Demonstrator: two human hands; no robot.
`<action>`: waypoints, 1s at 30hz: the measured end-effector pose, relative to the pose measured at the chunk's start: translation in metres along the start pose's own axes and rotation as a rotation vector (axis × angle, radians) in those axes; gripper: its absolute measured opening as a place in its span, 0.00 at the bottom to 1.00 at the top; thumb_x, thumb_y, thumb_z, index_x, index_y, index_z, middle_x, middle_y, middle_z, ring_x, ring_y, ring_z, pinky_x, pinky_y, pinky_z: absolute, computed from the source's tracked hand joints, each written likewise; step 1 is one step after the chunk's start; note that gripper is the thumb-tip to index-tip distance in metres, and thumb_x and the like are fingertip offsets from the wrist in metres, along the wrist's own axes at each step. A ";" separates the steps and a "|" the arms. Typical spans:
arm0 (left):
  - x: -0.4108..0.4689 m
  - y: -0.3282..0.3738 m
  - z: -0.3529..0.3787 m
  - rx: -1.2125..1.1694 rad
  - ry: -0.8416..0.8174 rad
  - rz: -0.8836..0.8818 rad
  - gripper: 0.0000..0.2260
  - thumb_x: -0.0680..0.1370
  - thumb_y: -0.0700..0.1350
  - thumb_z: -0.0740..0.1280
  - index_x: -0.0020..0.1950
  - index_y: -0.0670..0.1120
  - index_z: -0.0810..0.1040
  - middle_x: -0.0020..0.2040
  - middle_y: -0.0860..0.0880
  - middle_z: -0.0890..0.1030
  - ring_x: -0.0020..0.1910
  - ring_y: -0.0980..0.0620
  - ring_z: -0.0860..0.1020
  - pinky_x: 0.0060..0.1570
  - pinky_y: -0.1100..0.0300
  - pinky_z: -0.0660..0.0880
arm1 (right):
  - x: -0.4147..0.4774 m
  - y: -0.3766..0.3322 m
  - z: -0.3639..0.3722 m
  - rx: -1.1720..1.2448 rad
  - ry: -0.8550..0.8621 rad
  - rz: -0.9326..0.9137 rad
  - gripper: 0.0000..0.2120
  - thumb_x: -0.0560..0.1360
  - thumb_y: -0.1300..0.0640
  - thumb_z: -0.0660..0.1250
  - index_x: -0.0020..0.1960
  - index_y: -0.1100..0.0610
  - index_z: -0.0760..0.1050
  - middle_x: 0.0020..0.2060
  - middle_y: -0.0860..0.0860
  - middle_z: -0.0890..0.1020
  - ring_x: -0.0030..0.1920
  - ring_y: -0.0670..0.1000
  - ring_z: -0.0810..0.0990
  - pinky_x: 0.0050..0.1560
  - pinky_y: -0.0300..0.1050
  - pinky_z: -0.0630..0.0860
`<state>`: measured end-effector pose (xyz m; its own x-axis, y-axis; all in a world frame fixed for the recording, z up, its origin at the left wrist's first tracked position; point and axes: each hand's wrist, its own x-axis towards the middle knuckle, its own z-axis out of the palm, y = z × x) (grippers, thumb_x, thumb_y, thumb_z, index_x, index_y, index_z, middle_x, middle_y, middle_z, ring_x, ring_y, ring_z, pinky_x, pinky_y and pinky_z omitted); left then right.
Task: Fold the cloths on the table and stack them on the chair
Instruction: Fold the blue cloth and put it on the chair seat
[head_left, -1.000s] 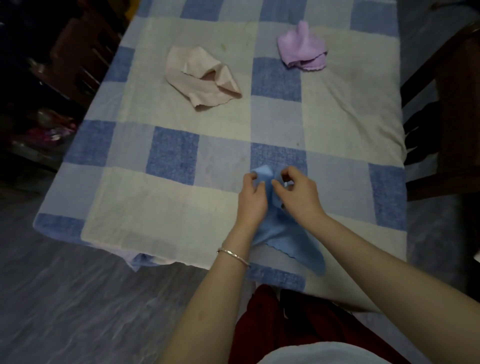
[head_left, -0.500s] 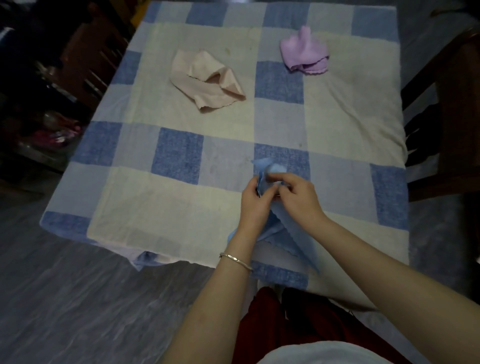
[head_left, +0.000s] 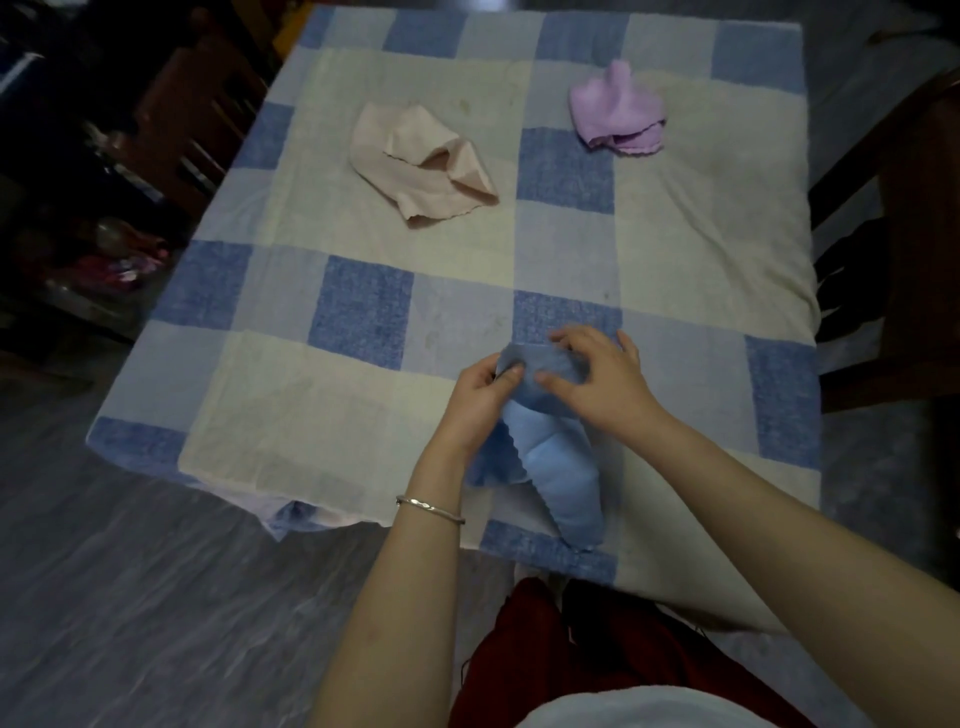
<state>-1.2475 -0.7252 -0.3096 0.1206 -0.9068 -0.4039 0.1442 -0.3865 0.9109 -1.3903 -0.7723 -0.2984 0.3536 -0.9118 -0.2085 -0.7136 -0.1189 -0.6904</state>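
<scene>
A light blue cloth lies bunched at the near edge of the table, its tail reaching toward me. My left hand pinches its upper left edge between thumb and fingers. My right hand grips the upper part from the right, fingers curled over the fabric. A crumpled beige cloth lies at the far left of the checked tablecloth. A crumpled lilac cloth lies at the far right. A dark wooden chair stands along the table's right side.
Another dark chair and cluttered shelves stand to the left of the table. The floor is grey. My red garment shows below the table's near edge.
Both hands have kept hold of the blue cloth and worked its top edge, drawing it out a little wider between them. The beige and lilac cloths have not moved.
</scene>
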 end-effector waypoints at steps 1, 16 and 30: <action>0.001 0.002 -0.001 0.016 0.014 0.003 0.06 0.79 0.36 0.60 0.52 0.40 0.76 0.43 0.47 0.79 0.44 0.52 0.77 0.47 0.62 0.74 | -0.001 -0.002 0.000 0.036 0.027 -0.014 0.11 0.73 0.52 0.68 0.52 0.56 0.75 0.52 0.49 0.79 0.56 0.49 0.75 0.72 0.50 0.54; -0.006 -0.016 -0.029 0.126 0.182 -0.204 0.04 0.77 0.39 0.63 0.48 0.40 0.76 0.44 0.42 0.78 0.44 0.48 0.76 0.43 0.57 0.72 | 0.012 -0.001 -0.019 0.335 0.247 0.112 0.05 0.73 0.56 0.68 0.46 0.57 0.74 0.36 0.49 0.76 0.38 0.48 0.73 0.35 0.26 0.65; 0.003 -0.028 -0.062 0.112 0.339 -0.444 0.14 0.74 0.50 0.69 0.56 0.44 0.76 0.45 0.47 0.78 0.40 0.52 0.76 0.35 0.61 0.70 | 0.017 0.043 -0.003 0.141 0.115 0.349 0.19 0.76 0.55 0.65 0.63 0.62 0.69 0.59 0.59 0.78 0.60 0.58 0.75 0.55 0.45 0.69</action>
<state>-1.1901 -0.7068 -0.3414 0.3831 -0.5555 -0.7380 0.1507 -0.7507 0.6432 -1.4163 -0.7940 -0.3295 0.0289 -0.9268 -0.3743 -0.6863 0.2539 -0.6816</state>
